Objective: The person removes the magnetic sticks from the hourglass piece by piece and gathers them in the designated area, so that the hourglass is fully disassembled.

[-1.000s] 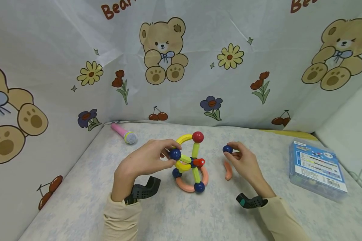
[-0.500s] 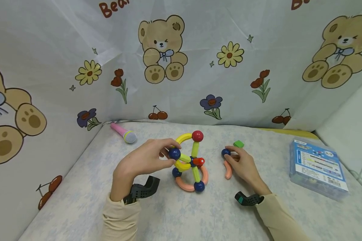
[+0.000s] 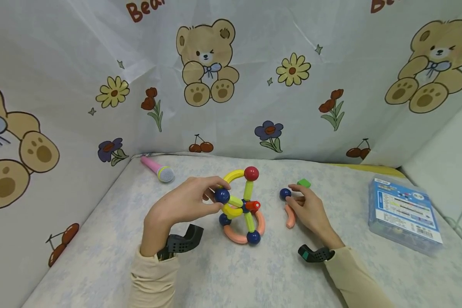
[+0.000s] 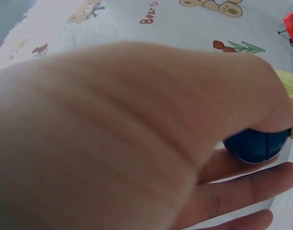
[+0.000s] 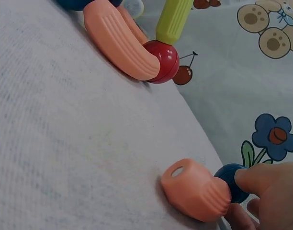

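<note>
In the head view my left hand (image 3: 188, 199) pinches a dark blue ball (image 3: 222, 196) between thumb and fingers. That ball is part of a standing build of magnetic rods and balls: a red ball (image 3: 251, 173) on top, lime rods (image 3: 236, 202), a yellow curved rod (image 3: 234, 174) and a pink ring (image 3: 236, 236) at the base. My right hand (image 3: 309, 207) has its fingers loosely spread beside a loose blue ball (image 3: 285, 194), the thumb tip overlapping its edge. That ball lies at one end of a pink curved rod (image 5: 197, 189) on the table.
A small green block (image 3: 303, 183) lies behind my right hand. A clear plastic box with a blue label (image 3: 405, 214) stands at the right. At the back left lies a pink toy microphone (image 3: 155, 169). A bear-printed cloth (image 3: 246, 115) hangs behind the table.
My right hand has lowered the loose blue ball to the pink curved rod, and its fingers have since loosened around it. The green block has come into view. My left hand keeps its pinch.
</note>
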`<control>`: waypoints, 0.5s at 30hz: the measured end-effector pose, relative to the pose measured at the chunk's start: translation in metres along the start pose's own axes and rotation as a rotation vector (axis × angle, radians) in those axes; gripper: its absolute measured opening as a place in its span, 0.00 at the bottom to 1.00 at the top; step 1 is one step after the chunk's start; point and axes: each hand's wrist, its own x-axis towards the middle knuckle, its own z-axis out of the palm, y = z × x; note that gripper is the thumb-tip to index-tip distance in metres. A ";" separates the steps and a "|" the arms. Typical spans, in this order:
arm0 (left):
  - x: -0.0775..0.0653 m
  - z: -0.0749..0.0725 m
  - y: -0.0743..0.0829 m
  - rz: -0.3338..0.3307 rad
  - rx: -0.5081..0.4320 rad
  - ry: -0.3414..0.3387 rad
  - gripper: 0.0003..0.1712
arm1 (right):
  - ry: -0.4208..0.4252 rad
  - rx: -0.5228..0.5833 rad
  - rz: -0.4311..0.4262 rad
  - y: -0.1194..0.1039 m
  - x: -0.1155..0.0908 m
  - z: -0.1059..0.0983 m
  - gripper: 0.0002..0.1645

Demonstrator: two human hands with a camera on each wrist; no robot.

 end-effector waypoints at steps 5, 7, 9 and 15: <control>-0.002 0.002 -0.002 -0.012 -0.023 -0.014 0.20 | 0.090 -0.006 -0.081 -0.009 -0.003 -0.002 0.25; -0.002 0.002 -0.002 0.000 -0.024 -0.013 0.20 | 0.130 -0.007 -0.122 -0.016 -0.004 -0.004 0.23; -0.001 0.002 -0.003 0.016 -0.018 -0.009 0.20 | 0.150 0.002 -0.147 -0.026 -0.005 -0.006 0.22; 0.000 0.000 -0.002 0.032 0.003 0.000 0.20 | 0.144 0.033 -0.211 -0.062 -0.008 -0.014 0.16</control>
